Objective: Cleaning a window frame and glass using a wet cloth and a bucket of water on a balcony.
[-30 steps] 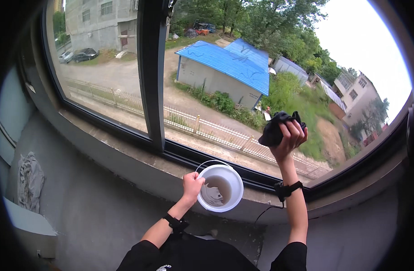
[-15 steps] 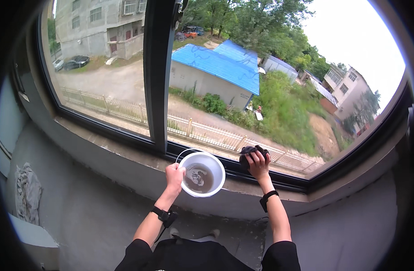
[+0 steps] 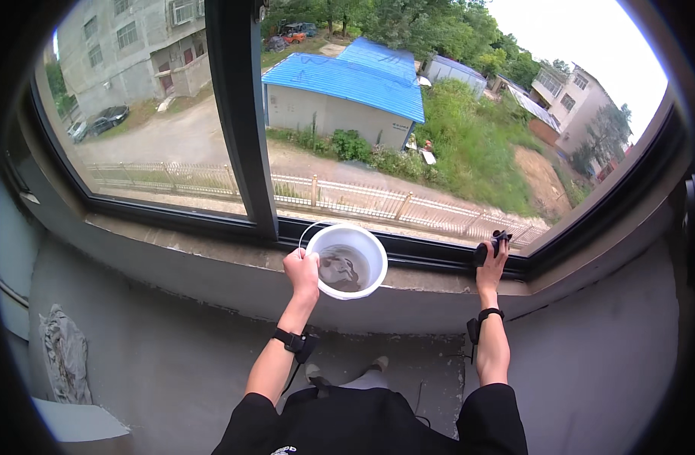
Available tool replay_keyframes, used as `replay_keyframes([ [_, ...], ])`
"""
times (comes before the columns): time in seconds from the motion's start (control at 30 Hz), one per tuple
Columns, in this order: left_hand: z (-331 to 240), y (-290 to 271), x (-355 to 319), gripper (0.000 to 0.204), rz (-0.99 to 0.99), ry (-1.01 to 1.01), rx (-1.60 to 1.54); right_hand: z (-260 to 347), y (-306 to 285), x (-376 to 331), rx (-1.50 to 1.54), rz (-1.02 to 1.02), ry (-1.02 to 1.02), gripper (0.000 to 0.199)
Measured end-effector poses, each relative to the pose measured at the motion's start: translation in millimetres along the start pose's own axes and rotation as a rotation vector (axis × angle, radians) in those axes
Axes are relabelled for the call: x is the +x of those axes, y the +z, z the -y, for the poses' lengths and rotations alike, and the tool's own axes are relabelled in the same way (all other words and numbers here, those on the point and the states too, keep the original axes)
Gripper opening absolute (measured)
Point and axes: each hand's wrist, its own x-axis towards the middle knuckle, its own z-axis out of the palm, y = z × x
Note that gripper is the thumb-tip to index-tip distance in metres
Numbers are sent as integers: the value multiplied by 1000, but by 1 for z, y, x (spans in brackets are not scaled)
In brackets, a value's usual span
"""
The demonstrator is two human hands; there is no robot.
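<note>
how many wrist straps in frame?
2. One black wrist strap on the left forearm below the left hand; the other below the right hand. None hidden that I see.

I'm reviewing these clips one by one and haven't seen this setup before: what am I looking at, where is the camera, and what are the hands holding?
There is no machine here: a person wears a wide fisheye camera on the head, looking down at their own arms, so straight edges bend. The left hand has a grip on the rim of a white bucket with murky water, held at the concrete window sill. The right hand presses a dark cloth against the black window frame. A grey rag lies lower left.
</note>
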Motion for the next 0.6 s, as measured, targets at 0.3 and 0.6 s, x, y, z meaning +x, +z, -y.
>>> replay_keyframes([
  [0.3, 3, -6, 8, 25, 71, -69, -63, 66, 32, 12, 627, -389, 908, 47],
  [0.6, 2, -1, 6, 19, 153, -96, -55, 217, 5, -4, 770, 155, -8, 48],
])
